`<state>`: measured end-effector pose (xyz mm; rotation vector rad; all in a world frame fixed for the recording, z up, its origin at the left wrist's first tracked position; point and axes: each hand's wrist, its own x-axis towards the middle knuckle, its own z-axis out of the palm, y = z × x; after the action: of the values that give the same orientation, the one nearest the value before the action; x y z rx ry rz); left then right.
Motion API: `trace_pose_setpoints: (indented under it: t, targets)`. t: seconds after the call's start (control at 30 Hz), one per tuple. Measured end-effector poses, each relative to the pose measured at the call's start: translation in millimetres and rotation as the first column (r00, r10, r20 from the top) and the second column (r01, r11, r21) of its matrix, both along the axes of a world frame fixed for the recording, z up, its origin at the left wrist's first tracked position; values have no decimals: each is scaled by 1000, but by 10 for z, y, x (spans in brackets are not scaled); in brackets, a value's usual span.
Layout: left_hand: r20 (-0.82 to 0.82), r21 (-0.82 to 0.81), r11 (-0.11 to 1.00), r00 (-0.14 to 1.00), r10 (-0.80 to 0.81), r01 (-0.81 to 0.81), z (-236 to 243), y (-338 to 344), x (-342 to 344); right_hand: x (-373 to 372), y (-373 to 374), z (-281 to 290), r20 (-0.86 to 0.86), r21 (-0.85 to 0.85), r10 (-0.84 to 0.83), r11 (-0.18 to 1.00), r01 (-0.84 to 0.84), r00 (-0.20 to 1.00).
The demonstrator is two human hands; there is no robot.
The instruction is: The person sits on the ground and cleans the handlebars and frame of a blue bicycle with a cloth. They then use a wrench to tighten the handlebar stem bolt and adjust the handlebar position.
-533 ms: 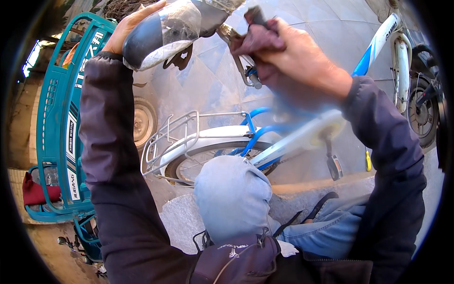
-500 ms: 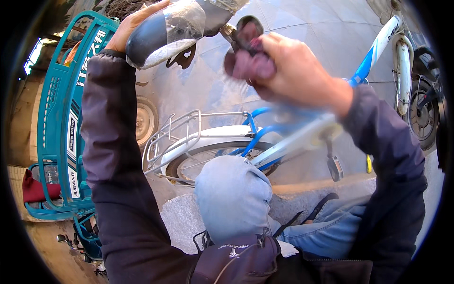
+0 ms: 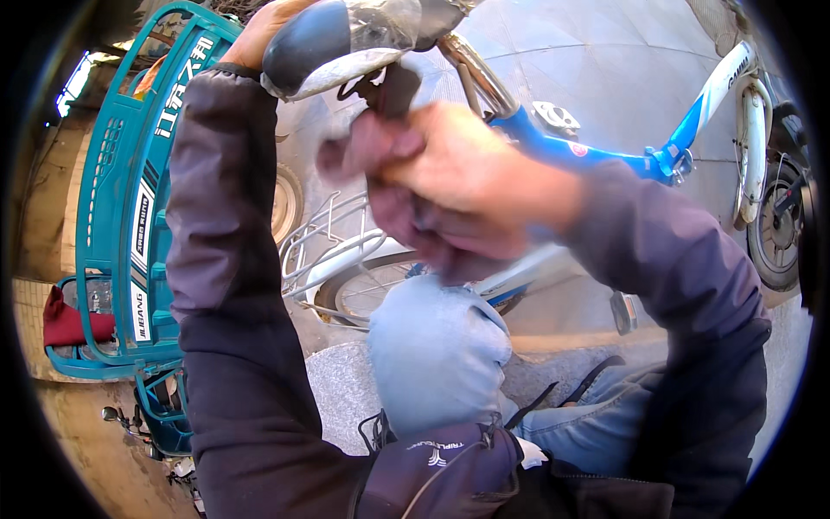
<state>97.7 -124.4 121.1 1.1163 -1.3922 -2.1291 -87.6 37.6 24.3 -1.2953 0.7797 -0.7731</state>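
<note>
A worn black-and-white bicycle saddle (image 3: 324, 43) with clear plastic wrap on it fills the top of the head view. Around its rear end curls my left hand (image 3: 264, 35), its fingers partly hidden by the saddle and the frame edge. My right hand (image 3: 471, 164), blurred by motion, grips a dusky maroon cloth (image 3: 424, 229) just below the saddle. Part of the cloth hangs under the fist. The metal seat post (image 3: 477, 73) leads from the saddle to the blue-and-white bicycle frame (image 3: 553, 143).
Below my hands are the bicycle's silver rear rack (image 3: 333, 233) and rear wheel (image 3: 363, 294). A teal cargo tricycle (image 3: 121, 199) stands at the left. A white front fork (image 3: 750, 147) and a dark wheel (image 3: 774, 229) are at the right. My jeans-covered knee (image 3: 437, 346) is close to the bicycle.
My right hand has swept left with the cloth, from beside the seat post to beneath the saddle. The view has shifted slightly; my left hand stays at the saddle.
</note>
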Motion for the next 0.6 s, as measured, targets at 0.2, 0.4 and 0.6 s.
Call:
trace_pose_setpoints:
  t: [0.2, 0.4, 0.6]
  targets:
    - [16, -109, 994, 1000, -20, 22, -38, -156, 86, 411, -197, -559, 156, 82, -193, 980, 182, 969]
    - [-44, -95, 990, 993, -109, 104, -91, -251, 36, 867, -393, -265, 477, 64, -342, 932, 356, 809]
    - [-30, -184, 982, 998, -58, 52, -66, -16, -22, 852, 209, -236, -91, -799, -190, 599, 42, 978]
